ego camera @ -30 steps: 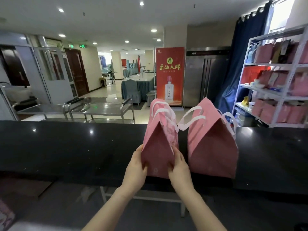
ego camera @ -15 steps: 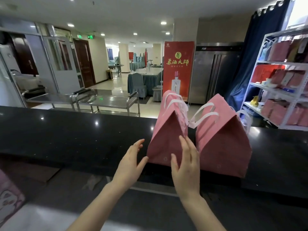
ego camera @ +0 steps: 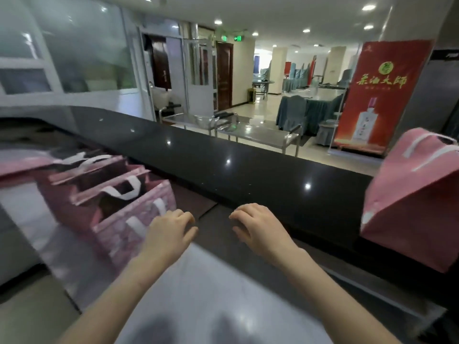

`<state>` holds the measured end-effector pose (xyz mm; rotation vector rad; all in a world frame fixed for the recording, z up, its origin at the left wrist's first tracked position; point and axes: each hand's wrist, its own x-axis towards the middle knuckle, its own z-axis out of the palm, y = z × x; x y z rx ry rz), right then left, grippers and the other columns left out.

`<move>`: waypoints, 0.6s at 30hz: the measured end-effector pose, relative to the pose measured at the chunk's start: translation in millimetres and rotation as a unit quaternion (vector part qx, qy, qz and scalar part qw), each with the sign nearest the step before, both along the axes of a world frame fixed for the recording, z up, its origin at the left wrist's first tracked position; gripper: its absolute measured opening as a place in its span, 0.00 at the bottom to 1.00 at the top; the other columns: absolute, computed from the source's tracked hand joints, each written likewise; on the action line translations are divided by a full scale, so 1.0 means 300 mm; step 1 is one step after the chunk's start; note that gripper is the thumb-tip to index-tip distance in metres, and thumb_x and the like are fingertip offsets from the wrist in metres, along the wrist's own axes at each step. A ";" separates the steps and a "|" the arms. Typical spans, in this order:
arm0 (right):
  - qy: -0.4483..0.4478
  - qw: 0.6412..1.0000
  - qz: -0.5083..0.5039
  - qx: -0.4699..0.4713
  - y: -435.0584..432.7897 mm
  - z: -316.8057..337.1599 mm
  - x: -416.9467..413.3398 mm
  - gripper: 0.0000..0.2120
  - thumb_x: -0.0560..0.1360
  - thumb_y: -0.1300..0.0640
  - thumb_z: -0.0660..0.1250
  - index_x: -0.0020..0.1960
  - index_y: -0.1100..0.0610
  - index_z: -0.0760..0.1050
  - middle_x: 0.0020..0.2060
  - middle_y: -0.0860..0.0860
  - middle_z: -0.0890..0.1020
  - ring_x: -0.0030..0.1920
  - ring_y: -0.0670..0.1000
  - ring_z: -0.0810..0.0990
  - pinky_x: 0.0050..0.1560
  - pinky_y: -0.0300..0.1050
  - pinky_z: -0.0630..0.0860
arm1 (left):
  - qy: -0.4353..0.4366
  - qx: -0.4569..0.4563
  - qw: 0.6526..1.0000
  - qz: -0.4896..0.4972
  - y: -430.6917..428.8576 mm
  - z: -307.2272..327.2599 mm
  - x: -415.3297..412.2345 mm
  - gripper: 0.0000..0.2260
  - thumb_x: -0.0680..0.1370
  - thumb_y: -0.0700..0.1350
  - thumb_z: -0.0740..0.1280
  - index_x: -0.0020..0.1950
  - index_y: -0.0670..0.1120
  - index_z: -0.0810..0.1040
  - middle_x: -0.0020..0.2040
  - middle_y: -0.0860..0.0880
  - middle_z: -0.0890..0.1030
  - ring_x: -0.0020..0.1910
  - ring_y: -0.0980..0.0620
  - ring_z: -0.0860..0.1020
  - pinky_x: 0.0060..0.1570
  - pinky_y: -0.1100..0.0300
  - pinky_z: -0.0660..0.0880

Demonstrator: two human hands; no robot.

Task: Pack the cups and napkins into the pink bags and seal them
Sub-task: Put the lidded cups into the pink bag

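A sealed pink bag with white handles stands on the black counter at the far right. To the lower left, several open pink bags with white handles stand in a row on a lower white surface. My left hand hovers just right of the nearest open bag, fingers loosely curled, holding nothing. My right hand hangs below the counter's front edge, also holding nothing. No cups or napkins are visible; the picture is blurred by motion.
Beyond the counter stand steel trolleys, a red banner and covered dining tables. A glass partition and doors fill the left background.
Both hands let go of the sealed pink bag and dropped below the counter edge. My view swung left, so the sealed bags slid to the right and the open bags came into view.
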<state>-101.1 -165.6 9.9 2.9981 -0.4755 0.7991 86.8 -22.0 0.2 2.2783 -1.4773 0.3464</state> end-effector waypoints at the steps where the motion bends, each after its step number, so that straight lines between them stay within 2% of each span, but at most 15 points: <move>1: 0.015 1.000 0.018 -0.006 0.014 -0.002 0.087 0.11 0.75 0.55 0.68 0.56 0.57 0.79 0.55 0.51 0.80 0.57 0.55 0.78 0.58 0.47 0.71 | 0.000 -0.011 1.000 0.022 0.050 0.006 0.065 0.07 0.75 0.52 0.68 0.48 0.51 0.81 0.46 0.51 0.81 0.46 0.48 0.79 0.44 0.53 0.75; 4: 0.039 0.997 0.058 -0.019 0.065 -0.005 0.347 0.13 0.77 0.52 0.66 0.60 0.54 0.77 0.57 0.49 0.79 0.59 0.53 0.76 0.61 0.47 0.70 | -0.012 -0.024 0.996 0.087 0.174 0.014 0.252 0.06 0.73 0.50 0.71 0.47 0.50 0.81 0.47 0.51 0.81 0.47 0.45 0.78 0.44 0.52 0.74; 6: 0.051 0.996 0.072 -0.028 0.107 -0.009 0.505 0.14 0.77 0.52 0.64 0.62 0.53 0.76 0.58 0.50 0.79 0.59 0.53 0.75 0.61 0.48 0.69 | -0.020 -0.011 0.993 0.116 0.230 0.008 0.362 0.10 0.73 0.50 0.70 0.52 0.50 0.79 0.51 0.50 0.79 0.51 0.45 0.77 0.46 0.51 0.73; 9: 0.083 0.992 0.087 -0.029 0.164 -0.018 0.697 0.20 0.74 0.56 0.68 0.65 0.53 0.73 0.61 0.52 0.78 0.60 0.56 0.75 0.62 0.51 0.70 | -0.013 0.004 0.991 0.130 0.272 -0.019 0.487 0.17 0.74 0.54 0.69 0.61 0.50 0.76 0.58 0.51 0.76 0.57 0.47 0.73 0.51 0.52 0.71; 11: 0.102 0.990 0.093 -0.034 0.184 -0.030 0.791 0.24 0.72 0.59 0.69 0.68 0.52 0.71 0.64 0.53 0.76 0.63 0.56 0.73 0.64 0.51 0.69 | 0.003 0.010 0.992 0.122 0.278 -0.043 0.537 0.18 0.75 0.56 0.67 0.63 0.51 0.75 0.60 0.53 0.75 0.60 0.49 0.72 0.53 0.53 0.70; 14: 0.141 0.985 0.076 -0.069 0.187 -0.049 0.892 0.30 0.71 0.61 0.69 0.72 0.52 0.66 0.68 0.54 0.71 0.69 0.57 0.67 0.70 0.53 0.62 | 0.035 0.009 0.995 0.093 0.279 -0.075 0.573 0.13 0.75 0.54 0.66 0.58 0.52 0.75 0.55 0.55 0.76 0.57 0.51 0.73 0.51 0.54 0.72; 16: 0.178 0.978 0.054 -0.092 0.176 -0.062 0.935 0.32 0.71 0.61 0.69 0.73 0.51 0.64 0.70 0.54 0.69 0.72 0.58 0.62 0.74 0.56 0.55 | 0.055 -0.004 0.996 0.074 0.282 -0.090 0.582 0.10 0.74 0.50 0.67 0.54 0.52 0.75 0.49 0.55 0.77 0.52 0.50 0.74 0.44 0.55 0.73; 18: 0.205 0.972 0.041 -0.111 0.162 -0.081 0.965 0.30 0.71 0.62 0.68 0.71 0.52 0.65 0.67 0.54 0.70 0.73 0.58 0.62 0.75 0.58 0.50 | 0.074 -0.030 0.995 0.063 0.286 -0.099 0.589 0.08 0.73 0.49 0.68 0.51 0.53 0.76 0.43 0.56 0.76 0.47 0.51 0.75 0.39 0.55 0.73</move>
